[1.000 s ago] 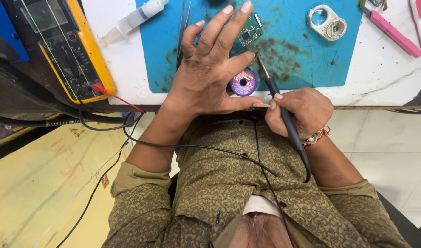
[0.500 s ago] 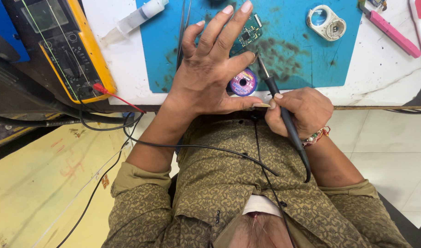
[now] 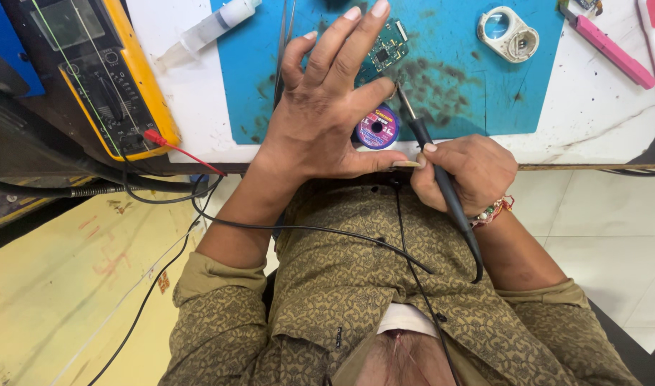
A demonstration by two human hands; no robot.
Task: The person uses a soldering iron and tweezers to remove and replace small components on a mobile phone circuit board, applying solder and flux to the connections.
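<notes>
My left hand lies flat with fingers spread over a small green circuit board on the blue work mat, pinning it down. My right hand grips a black soldering iron like a pen, its metal tip pointing toward the board next to my left index finger. A small purple spool of solder wire sits on the mat just under my left hand. The iron's black cable runs down across my shirt.
A yellow multimeter with a red probe lead lies at the left. A white syringe rests near the mat's top left. A round white magnifier and a pink-handled tool lie at the right. Black cables hang off the bench edge.
</notes>
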